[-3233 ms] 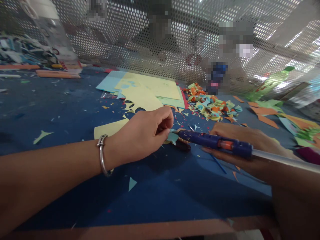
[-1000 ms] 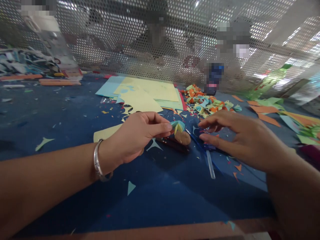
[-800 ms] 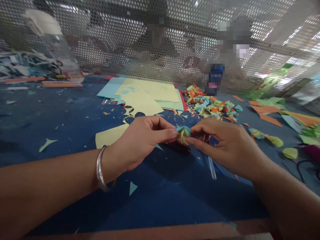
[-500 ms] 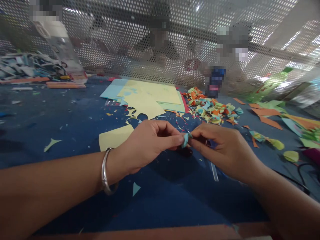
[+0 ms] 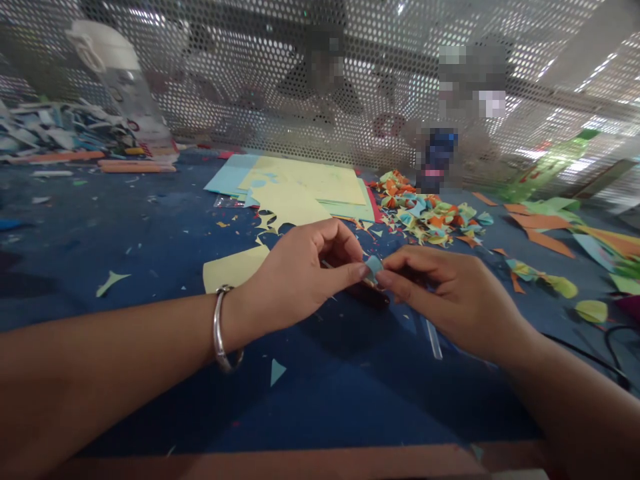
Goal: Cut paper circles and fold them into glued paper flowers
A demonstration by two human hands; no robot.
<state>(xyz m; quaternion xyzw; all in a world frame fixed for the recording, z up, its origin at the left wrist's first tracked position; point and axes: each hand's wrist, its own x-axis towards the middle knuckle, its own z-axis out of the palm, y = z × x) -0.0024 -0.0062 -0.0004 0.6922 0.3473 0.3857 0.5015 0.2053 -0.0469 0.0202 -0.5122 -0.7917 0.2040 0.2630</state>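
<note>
A small folded piece of light blue paper [image 5: 373,267] is pinched between both hands above the dark blue table [image 5: 165,407]. My left hand [image 5: 310,273], with a silver bangle at the wrist, grips its left side between thumb and fingers. On the other side, the thumb and index finger of my right hand [image 5: 445,293] close on its right edge. Below the paper lies a dark, long object [image 5: 371,297], partly covered by my left hand; its kind I cannot make out. A clear strip [image 5: 434,340] sticks out beneath my right hand.
Yellow and blue paper sheets [image 5: 310,183] lie behind my hands. Folded paper pieces [image 5: 425,213] are heaped at the back right, orange scraps [image 5: 543,223] beyond. A bottle [image 5: 133,93] stands at the back left. A perforated metal screen [image 5: 225,80] borders the table; people sit behind it.
The blue paper has been turned, so a flatter face shows now. The left fingers have shifted and curled higher, uncovering more of the dark object. The view has moved slightly.
</note>
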